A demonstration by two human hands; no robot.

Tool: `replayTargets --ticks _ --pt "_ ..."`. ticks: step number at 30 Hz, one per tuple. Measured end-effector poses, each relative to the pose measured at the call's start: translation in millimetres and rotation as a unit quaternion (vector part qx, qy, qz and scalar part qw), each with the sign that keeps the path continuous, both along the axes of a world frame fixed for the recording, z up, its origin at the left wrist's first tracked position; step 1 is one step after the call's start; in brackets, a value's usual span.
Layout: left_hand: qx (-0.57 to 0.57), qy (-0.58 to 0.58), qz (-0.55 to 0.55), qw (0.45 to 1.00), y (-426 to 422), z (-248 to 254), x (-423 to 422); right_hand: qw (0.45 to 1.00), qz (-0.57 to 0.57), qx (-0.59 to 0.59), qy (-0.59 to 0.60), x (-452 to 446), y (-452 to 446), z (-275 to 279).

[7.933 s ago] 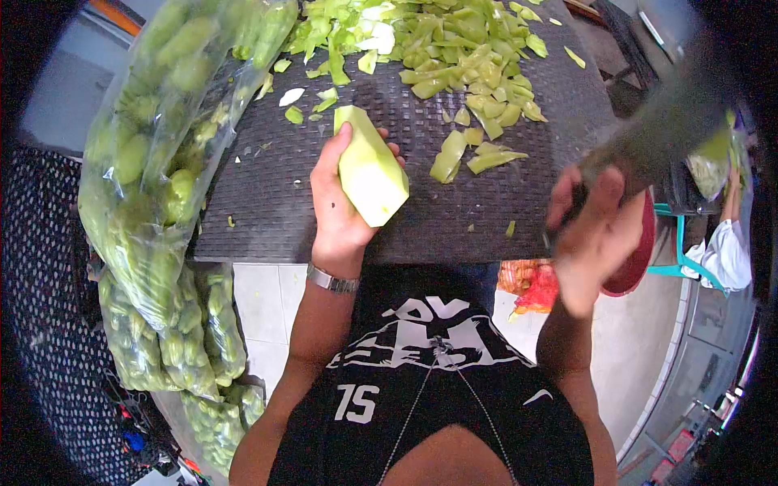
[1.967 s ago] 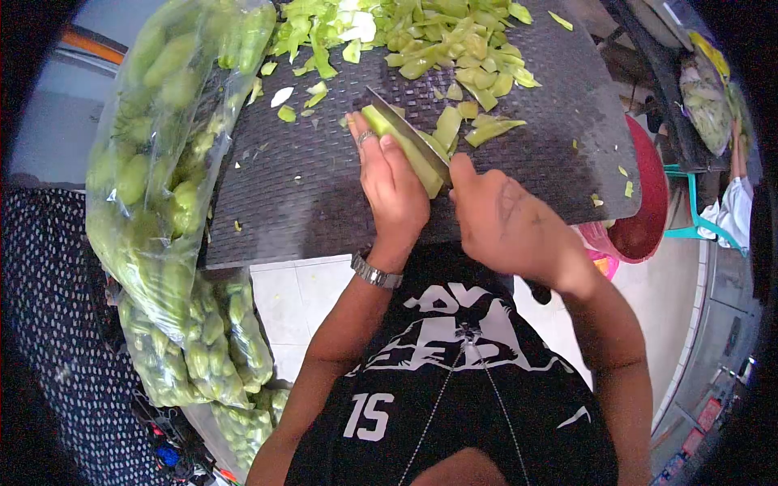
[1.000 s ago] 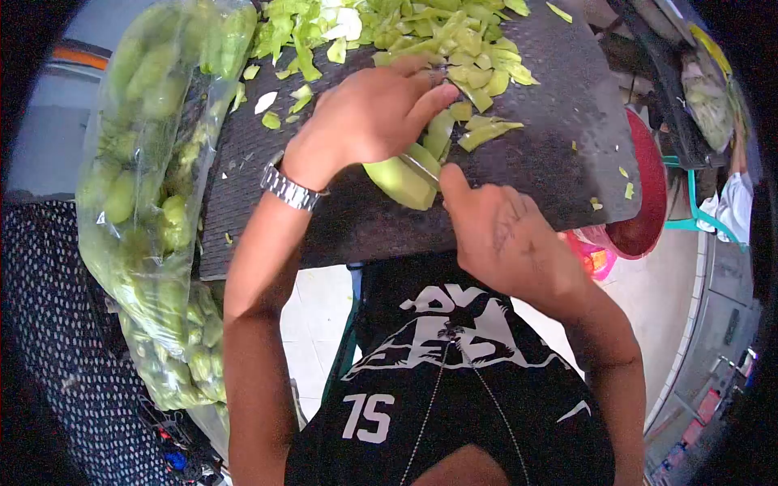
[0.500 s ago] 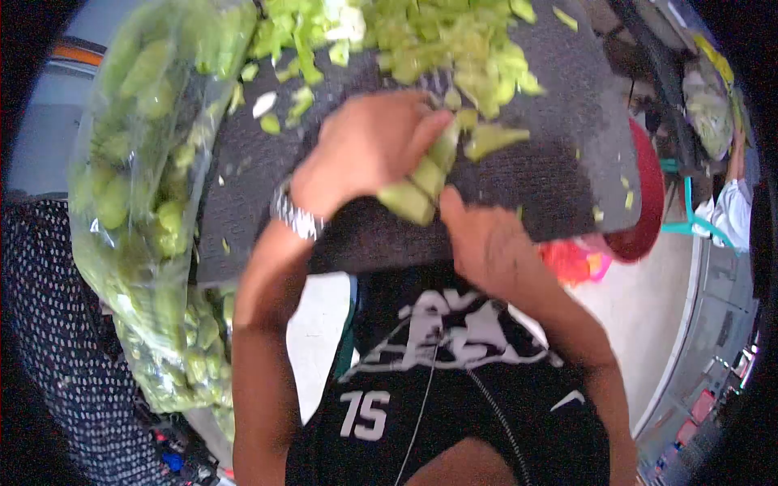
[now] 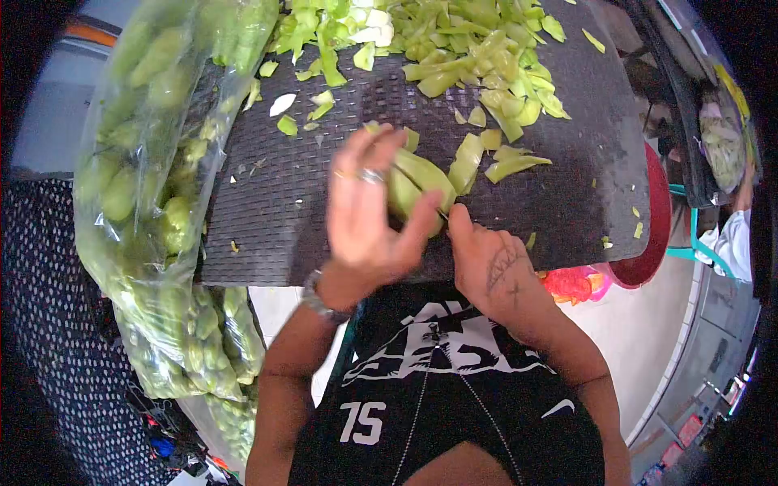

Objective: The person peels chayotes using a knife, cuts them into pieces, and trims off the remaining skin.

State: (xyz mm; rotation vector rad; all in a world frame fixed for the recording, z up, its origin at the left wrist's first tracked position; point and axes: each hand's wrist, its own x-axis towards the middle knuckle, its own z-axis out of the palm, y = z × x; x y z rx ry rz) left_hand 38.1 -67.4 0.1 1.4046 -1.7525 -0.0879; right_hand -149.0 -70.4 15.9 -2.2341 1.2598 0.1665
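Observation:
My left hand (image 5: 369,211), with a ring and a metal watch, curls over a pale green, grooved vegetable (image 5: 417,180) that looks like a chayote, pressed on the dark textured board. My right hand (image 5: 494,259) is closed at the vegetable's near right side. A short bit of dark knife blade (image 5: 442,215) shows at its thumb; the handle is hidden in the fist. Right beside the vegetable lie loose green slices (image 5: 466,162) and a pointed slice (image 5: 519,166). Farther back spreads a heap of cut green pieces (image 5: 454,49).
A clear plastic bag (image 5: 138,162) full of whole green vegetables stands along the left edge of the dark board (image 5: 559,219), with more bagged vegetables (image 5: 194,348) below. A red basin (image 5: 648,243) sits under the right edge. Someone's dotted dark clothing (image 5: 57,324) is at far left.
My left hand has shifted nearer to me, its fingers now opened more around the vegetable. The vegetable has turned and appears more whole-sided. My right hand stays close to it.

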Motion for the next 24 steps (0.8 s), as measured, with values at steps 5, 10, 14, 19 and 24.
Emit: replayTargets --ticks 5,10,14,19,24 --pt "0.020 0.008 0.014 1.000 8.8 -34.5 -20.3 0.998 0.017 -0.050 -0.016 5.7 -0.3 6.4" --pt "-0.005 -0.004 0.018 1.000 11.2 -37.6 -18.9 0.995 0.030 -0.085 -0.038 10.9 -8.7 3.2" --pt "-0.013 0.017 0.048 0.999 11.6 -42.1 -26.8 0.993 0.037 -0.086 -0.073 3.2 -16.9 -10.6" --pt "-0.034 -0.035 0.035 0.998 3.8 -42.8 -22.9 0.987 0.030 -0.105 -0.115 -3.7 -18.2 -18.2" --pt "-0.014 -0.033 0.029 0.999 9.6 -40.7 -21.3 0.985 0.052 -0.135 -0.097 -4.6 -16.3 -9.9"
